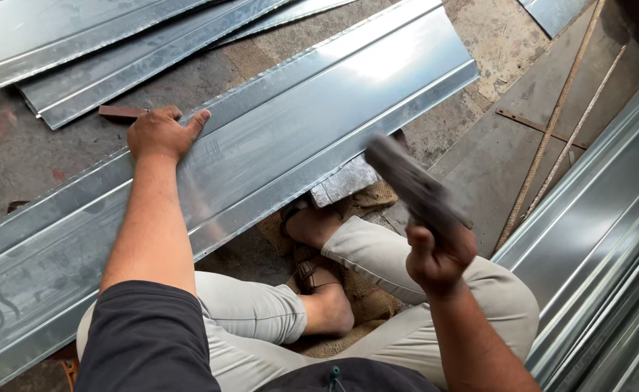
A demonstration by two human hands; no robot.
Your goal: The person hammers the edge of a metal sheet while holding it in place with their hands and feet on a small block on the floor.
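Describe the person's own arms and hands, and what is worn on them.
Both arms are bare from the upper arm down. The left arm comes out of a short, dark charcoal sleeve. The left hand and right hand wear no gloves; no rings, watch or bands show. The right arm's sleeve is out of view.

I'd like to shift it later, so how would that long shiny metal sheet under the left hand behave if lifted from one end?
The metal sheet looks thin and long, so it would probably sag and wobble. Its folded edges likely add some stiffness. The glossy surface may slip under the left hand.
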